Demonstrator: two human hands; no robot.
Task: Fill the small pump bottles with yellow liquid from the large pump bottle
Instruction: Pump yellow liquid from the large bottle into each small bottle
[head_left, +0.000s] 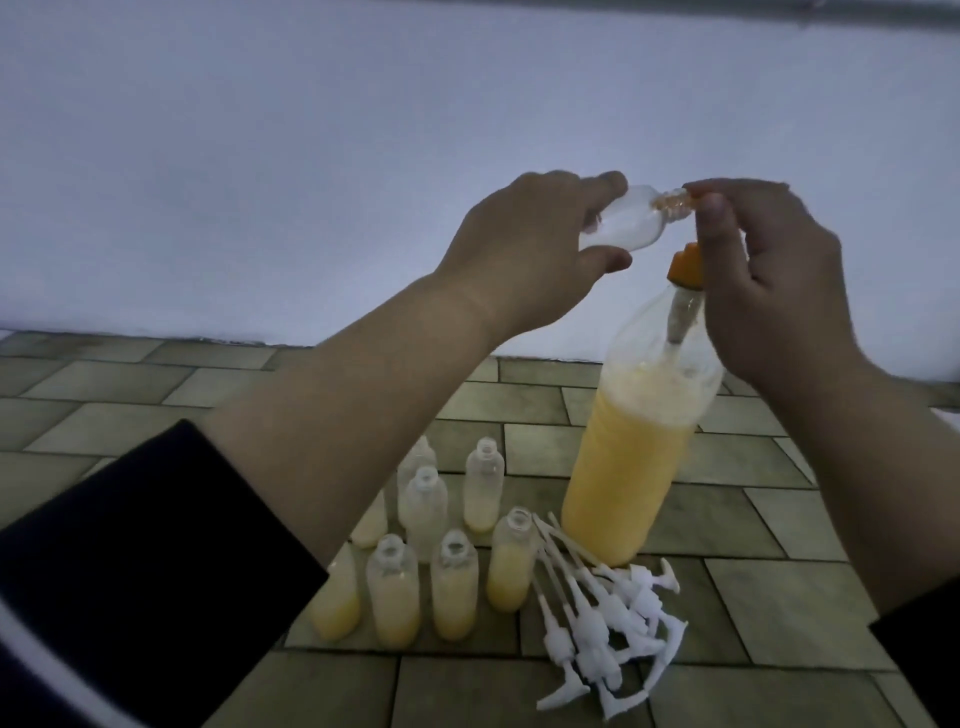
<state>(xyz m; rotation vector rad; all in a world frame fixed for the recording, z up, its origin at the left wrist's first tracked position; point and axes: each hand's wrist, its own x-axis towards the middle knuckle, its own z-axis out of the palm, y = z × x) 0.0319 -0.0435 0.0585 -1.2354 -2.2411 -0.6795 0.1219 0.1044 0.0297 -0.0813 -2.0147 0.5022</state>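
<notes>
Fingers of the left hand (524, 249) are curled round a clear small bottle (265, 221), holding it up in the air and tipped nearly sideways, so its long axis runs left-to-right with the threaded open neck pointing right. That neck sits right against the fingertips (717, 205) of the right hand (774, 291), which curl over the orange pump head (685, 267) of the large pump bottle (631, 452); looks like they're pressing or gripping it, though the spout itself is hidden behind the fingers.

So the whole thing turns on mouth-to-spout alignment. The small bottle's mouth is just above and left of the orange top, basically touching range, but I can't tell if the nozzle is actually inside the neck.

Big bottle stands upright on the tiled floor (779, 613), about two-thirds full of yellow liquid. Partly filled open small bottles (452, 592) cluster lower left of it, with a pile of white pump tops (602, 623) beside them.
</notes>
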